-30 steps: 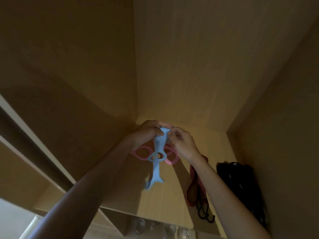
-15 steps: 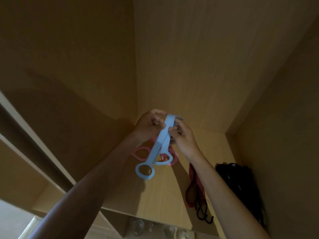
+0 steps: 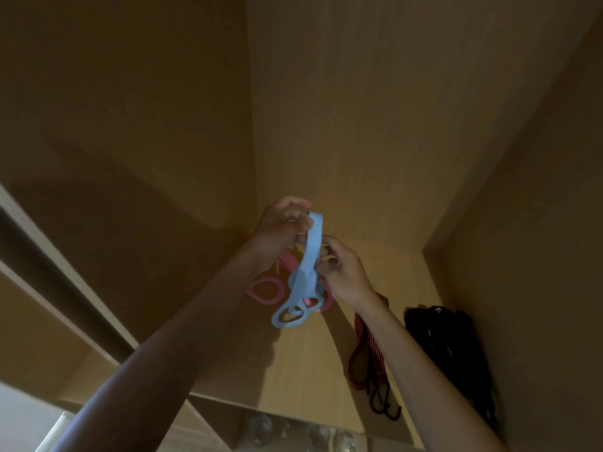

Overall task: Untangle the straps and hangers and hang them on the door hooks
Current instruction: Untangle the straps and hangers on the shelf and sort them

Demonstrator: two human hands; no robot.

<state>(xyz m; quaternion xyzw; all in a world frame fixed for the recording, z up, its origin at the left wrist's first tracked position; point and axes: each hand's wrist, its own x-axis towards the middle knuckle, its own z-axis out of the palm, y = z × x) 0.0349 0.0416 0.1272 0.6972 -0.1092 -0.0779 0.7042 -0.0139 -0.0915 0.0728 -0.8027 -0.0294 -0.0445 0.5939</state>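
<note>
- Pinching the upper end of a light blue hanger (image 3: 308, 256), the left hand (image 3: 280, 228) is closed on it, fingers curled over the top of the blue band.
- The right hand (image 3: 342, 272) is closed too, its fingertips gripping the same blue hanger a little lower down, on the side facing the person.
- Both grips meet close together, raised inside a wooden cabinet (image 3: 375, 109), near the corner where the back panel and the left panel join.
- The blue hanger hangs down from the two hands as a flat band, ending in rounded loops at the bottom; whether it is one piece or two laid together cannot be told.
- A pink hanger (image 3: 267, 290) lies behind and under the blue one, with one oval loop showing to the left of the left forearm and another bit of pink showing through the blue loops.
- Whether the pink hanger is caught in the blue one cannot be told.
- A red striped strap (image 3: 362, 347) lies on the cabinet shelf (image 3: 303, 380) to the right, partly hidden by the right forearm, with dark hooks (image 3: 383, 404) at its near end.
- A black bundle of straps (image 3: 447, 347) sits further right, against the right wall panel, apart from the hands.
</note>
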